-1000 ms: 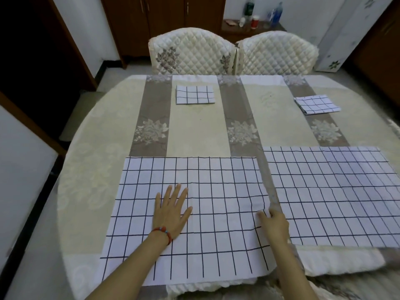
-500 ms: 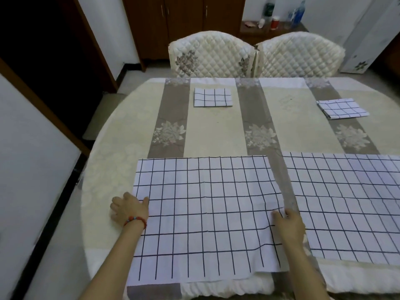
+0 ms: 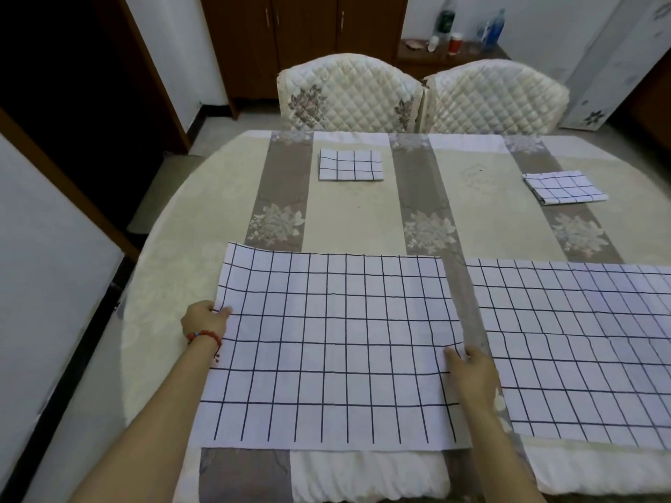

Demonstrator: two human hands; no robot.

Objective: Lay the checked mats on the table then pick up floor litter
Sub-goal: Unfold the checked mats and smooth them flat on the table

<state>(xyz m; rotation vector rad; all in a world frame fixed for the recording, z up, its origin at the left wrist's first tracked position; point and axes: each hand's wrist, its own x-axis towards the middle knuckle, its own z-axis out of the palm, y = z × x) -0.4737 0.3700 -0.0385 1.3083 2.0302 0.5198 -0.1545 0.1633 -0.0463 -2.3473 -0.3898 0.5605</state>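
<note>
A white mat with a black check [image 3: 334, 343] lies spread flat at the near edge of the table [image 3: 170, 270]. My left hand [image 3: 204, 319] pinches its left edge, thumb on top. My right hand [image 3: 472, 372] grips its right edge. A second spread checked mat [image 3: 581, 343] lies just to the right, a narrow strip of tablecloth between them. Two folded checked mats rest farther back, one at the middle [image 3: 350, 164] and one at the right [image 3: 564, 187]. No floor litter shows.
Two quilted cream chairs [image 3: 348, 94] [image 3: 493, 98] stand at the table's far side. Behind them are brown cupboards [image 3: 305, 34] and a low shelf with bottles [image 3: 450, 41]. Floor shows at the left, beside a dark doorway [image 3: 72, 103].
My left hand left the mat's surface, slid to its left edge and took hold there. My right hand stayed on the right edge. The view shifted left and closer.
</note>
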